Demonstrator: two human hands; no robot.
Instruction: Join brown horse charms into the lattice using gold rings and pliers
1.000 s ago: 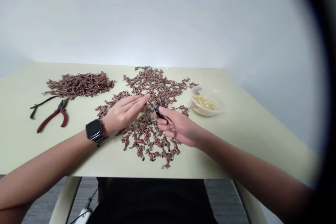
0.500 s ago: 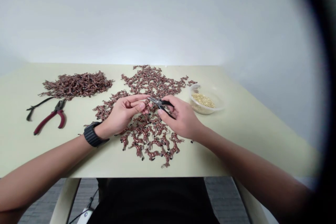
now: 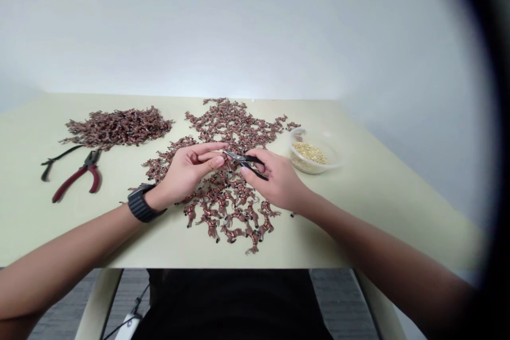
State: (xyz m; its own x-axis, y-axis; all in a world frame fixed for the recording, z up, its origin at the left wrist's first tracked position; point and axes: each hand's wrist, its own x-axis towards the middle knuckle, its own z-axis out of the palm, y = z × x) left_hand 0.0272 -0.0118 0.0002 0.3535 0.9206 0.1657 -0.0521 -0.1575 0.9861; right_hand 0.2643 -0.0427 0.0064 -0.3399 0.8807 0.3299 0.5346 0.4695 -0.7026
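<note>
My right hand [image 3: 281,178] is wrapped round black-handled pliers [image 3: 255,159], their jaws pointing left and looking nearly closed. The tips of the jaws meet the fingers of my left hand [image 3: 187,172]. Its thumb and fingers are drawn together in a pinch, with the index finger stretched along the top. Whatever small piece sits between them is too small to make out. Beneath both hands spread many small brown deer figurines [image 3: 235,216], lying loose on the table [image 3: 159,247].
Further left is a dense heap of similar brown figurines [image 3: 119,126]. In front of it lie red-handled pliers [image 3: 74,180] and a black tool [image 3: 59,156]. On the right, a clear plastic bowl [image 3: 333,163] holds small gold-coloured pieces [image 3: 311,153].
The pliers' handles have come closer together, and their jaws look more closed. Both hands stay in nearly the same place; the left fingers have shifted slightly. The view has moved a little.
</note>
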